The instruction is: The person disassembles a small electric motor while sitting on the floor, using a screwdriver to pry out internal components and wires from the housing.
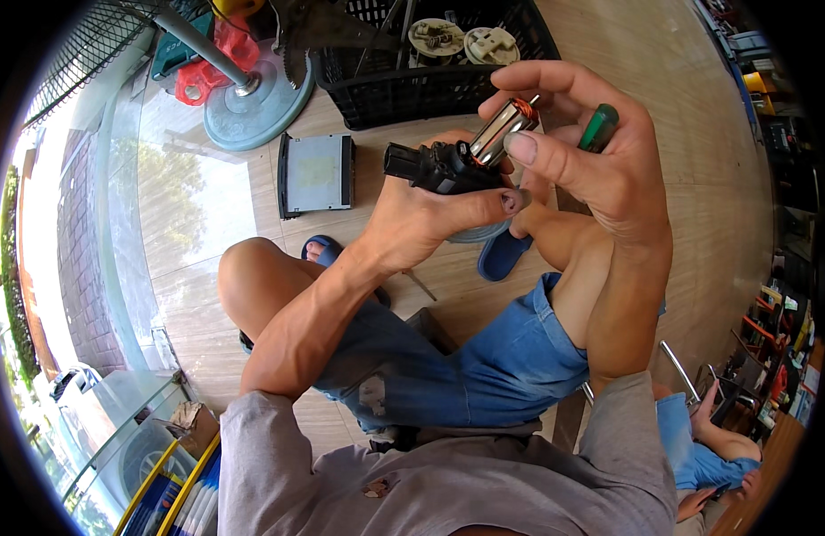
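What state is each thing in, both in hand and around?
left hand: closed around the black housing
black housing: gripped, connector end pointing left
right hand: fingers curled around the metal rotor
metal rotor: tilted, lower end at the housing
green handle: tucked in the right hand
grey box unit: lying flat on the floor
black crate: upright, open-topped, holding round pale parts
pale round base: flat on the floor, pole rising from it
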Motion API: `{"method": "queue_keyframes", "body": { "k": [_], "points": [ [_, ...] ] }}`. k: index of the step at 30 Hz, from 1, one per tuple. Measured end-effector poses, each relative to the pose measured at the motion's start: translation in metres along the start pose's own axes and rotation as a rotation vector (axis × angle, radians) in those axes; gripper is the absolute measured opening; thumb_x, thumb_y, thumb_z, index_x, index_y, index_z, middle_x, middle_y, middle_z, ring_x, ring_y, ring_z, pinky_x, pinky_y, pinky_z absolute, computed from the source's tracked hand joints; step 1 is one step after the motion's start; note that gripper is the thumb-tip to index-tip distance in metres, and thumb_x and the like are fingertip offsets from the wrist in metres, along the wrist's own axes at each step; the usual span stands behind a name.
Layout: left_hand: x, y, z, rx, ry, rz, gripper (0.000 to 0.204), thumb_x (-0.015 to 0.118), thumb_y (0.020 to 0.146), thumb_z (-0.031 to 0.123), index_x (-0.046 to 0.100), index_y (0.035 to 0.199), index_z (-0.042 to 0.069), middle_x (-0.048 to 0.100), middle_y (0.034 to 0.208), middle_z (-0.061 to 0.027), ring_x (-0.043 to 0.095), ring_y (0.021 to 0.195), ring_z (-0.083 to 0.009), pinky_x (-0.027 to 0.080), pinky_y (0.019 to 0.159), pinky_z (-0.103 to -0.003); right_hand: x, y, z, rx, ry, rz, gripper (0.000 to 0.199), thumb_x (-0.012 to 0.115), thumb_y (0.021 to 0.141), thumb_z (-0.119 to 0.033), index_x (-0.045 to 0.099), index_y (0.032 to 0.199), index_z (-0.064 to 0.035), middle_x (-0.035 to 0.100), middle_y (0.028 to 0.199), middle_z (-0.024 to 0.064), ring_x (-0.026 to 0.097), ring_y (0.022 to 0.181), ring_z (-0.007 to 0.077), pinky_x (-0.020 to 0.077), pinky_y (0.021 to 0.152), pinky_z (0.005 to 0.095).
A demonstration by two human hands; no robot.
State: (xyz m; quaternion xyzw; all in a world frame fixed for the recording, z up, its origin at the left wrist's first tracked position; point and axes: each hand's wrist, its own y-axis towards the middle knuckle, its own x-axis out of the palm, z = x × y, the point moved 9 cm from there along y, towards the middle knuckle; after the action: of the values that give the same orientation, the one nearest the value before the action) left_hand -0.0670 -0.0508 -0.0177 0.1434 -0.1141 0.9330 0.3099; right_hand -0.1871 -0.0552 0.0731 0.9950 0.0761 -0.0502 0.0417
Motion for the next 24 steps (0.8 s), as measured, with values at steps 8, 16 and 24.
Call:
{"method": "queue_keyframes", "body": {
  "k": [8,16,24],
  "points": [
    [0.0005,0.0008,0.0023,0.012,0.012,0.004,0.034,0.079,0.083,0.016,0.065,0.108,-0.001,0.073,0.096,-0.0099,0.068,0.093,-0.0178,0.054,0.085,-0.033,-0.0023,-0.0012,0.0018,0.028,-0.013,0.017,0.042,0.076,0.088,-0.011,0.062,0.125,0.0058,0.069,0.107,0.0135,0.066,0.071,0.0111,0.0537,0.06,0.0217],
    [0.0014,0.0015,0.0023,-0.01,0.052,-0.015,0.035,0.08,0.082,0.018,0.066,0.108,0.0,0.073,0.097,-0.009,0.068,0.093,-0.017,0.054,0.085,-0.032,-0.0064,-0.0015,0.0041,0.085,-0.038,0.066,0.033,0.082,0.082,-0.013,0.072,0.111,-0.0009,0.066,0.096,0.0051,0.063,0.091,0.0116,0.0507,0.079,0.0245],
    [0.0017,0.0019,0.0046,-0.014,0.104,-0.025,0.037,0.08,0.081,0.019,0.067,0.109,0.0,0.072,0.099,-0.0075,0.066,0.092,-0.0155,0.054,0.085,-0.031,-0.007,-0.0015,0.0037,0.09,-0.087,0.09,0.031,0.083,0.082,-0.016,0.073,0.107,-0.0009,0.066,0.091,0.0044,0.062,0.083,0.0094,0.0488,0.071,0.0228]
  ]
}}
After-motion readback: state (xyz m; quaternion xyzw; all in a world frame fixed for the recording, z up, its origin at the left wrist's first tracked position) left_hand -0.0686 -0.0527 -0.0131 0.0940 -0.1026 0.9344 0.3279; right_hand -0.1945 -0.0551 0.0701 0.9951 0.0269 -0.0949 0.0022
